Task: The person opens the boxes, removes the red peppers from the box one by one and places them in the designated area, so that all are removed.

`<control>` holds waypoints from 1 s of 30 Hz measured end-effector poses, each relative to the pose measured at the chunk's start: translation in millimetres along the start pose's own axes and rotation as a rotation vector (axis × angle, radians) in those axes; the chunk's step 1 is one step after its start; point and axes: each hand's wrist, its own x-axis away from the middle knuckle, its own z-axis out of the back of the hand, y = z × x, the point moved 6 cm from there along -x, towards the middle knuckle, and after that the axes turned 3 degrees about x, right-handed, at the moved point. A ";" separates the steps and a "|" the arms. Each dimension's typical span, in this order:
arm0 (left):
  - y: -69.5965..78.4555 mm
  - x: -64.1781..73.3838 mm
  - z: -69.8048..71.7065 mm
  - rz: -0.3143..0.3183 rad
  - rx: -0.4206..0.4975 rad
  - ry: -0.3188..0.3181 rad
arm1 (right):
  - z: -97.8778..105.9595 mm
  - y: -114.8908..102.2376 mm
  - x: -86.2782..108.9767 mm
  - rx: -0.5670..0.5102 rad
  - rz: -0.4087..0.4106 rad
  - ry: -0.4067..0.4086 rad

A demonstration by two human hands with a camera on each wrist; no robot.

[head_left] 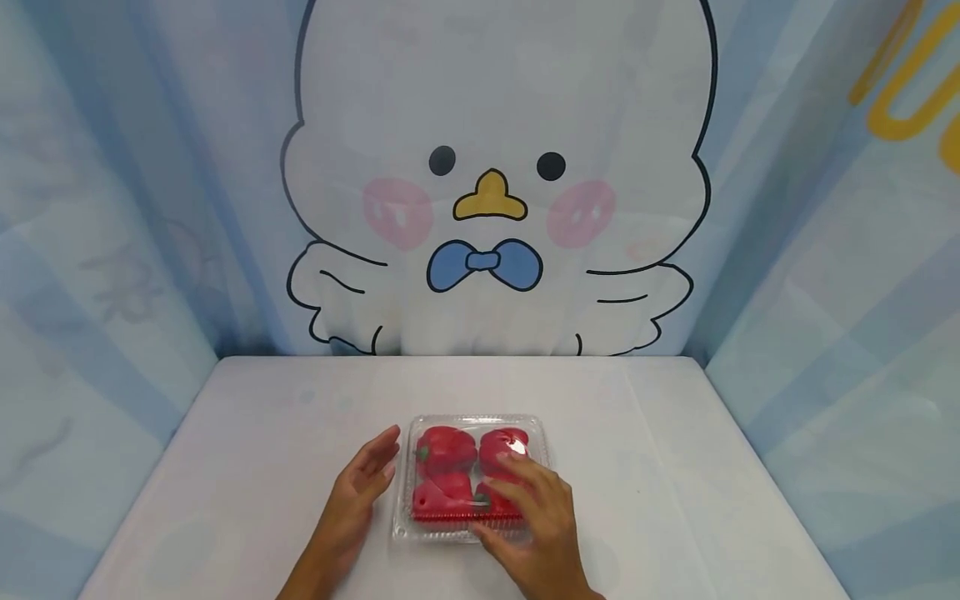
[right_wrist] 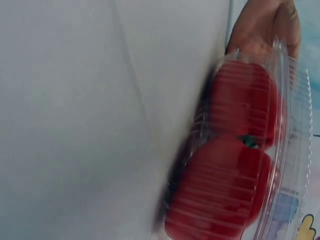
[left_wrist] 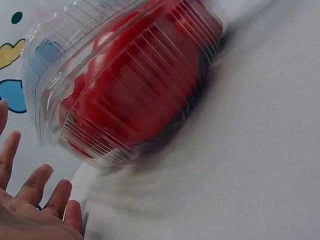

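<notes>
A clear plastic clamshell box with ribbed sides stands on the white table. Inside lie several red bell peppers, some with green stems showing. Beside the box's left side is my left hand, palm turned toward it and fingers extended, holding nothing. In the left wrist view the left hand's fingers spread apart from the ribbed wall. My right hand hovers over the box's front right part, fingers loosely bent above the lid and thumb near the front edge. Whether its fingertips touch the plastic, I cannot tell.
The white tabletop extends around the box on all sides. Behind it hangs a curtain printed with a cartoon bird and a blue bow tie. Pale blue curtains close in the left and right sides.
</notes>
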 end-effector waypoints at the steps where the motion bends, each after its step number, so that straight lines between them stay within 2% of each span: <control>1: -0.8 0.6 0.3 -0.005 0.012 -0.005 | -1.8 -1.2 1.5 -0.003 0.006 -0.004; 6: -4.2 2.6 1.9 -0.034 0.048 -0.042 | -9.6 -6.1 8.3 -0.005 0.005 -0.044; 11: -6.9 4.8 0.5 -0.086 0.062 -0.099 | -17.3 -7.2 12.8 -0.010 0.061 -0.059; 18: -11.9 5.2 1.6 -0.057 0.055 -0.081 | -21.8 -7.1 15.1 0.033 0.078 -0.066; 23: -11.2 5.9 0.4 -0.082 0.048 -0.107 | -21.9 -6.4 15.4 0.020 0.075 -0.056; 30: -11.7 6.1 2.0 -0.059 0.026 -0.081 | -25.7 -4.0 17.6 0.072 0.040 -0.102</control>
